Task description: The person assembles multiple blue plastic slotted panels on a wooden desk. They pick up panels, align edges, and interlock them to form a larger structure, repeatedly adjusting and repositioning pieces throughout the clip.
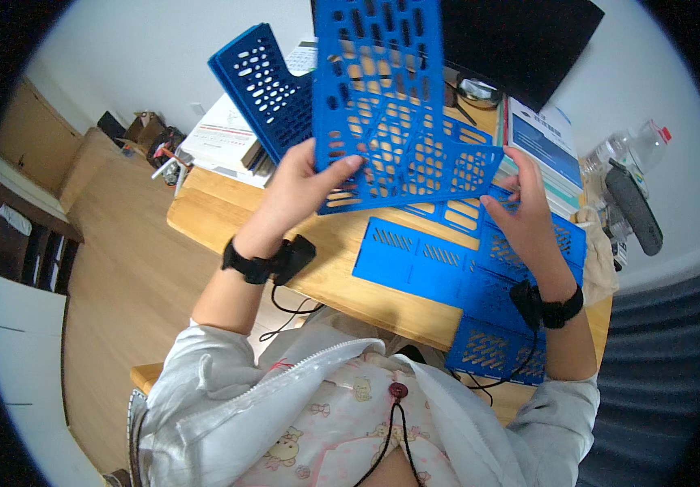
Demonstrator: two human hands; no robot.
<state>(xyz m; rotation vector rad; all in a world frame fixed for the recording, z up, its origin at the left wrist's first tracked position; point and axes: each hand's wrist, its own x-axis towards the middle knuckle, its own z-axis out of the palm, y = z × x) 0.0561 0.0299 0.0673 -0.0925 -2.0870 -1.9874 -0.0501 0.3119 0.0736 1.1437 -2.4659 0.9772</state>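
Note:
Between my hands, above the desk, an L-shaped blue plastic panel point(382, 122) full of slots stands upright. My left hand point(300, 180) grips its lower left corner, thumb across the front face. At the narrow right end, my right hand point(525, 203) pinches the panel's tip between thumb and fingers. Similar dark blue slotted panels point(267, 89) stand stacked behind and to the left. Below my right hand, flat blue slotted panels point(415, 258) lie on the desk, partly overlapping and reaching its front edge.
The wooden desk point(228, 207) carries stacked books point(224, 138) at left and more books point(541, 138) at right. A black monitor point(520, 49) stands at the back. Clear bottles point(610, 150) and a dark grey case point(634, 207) are far right. Cables hang from both wristbands.

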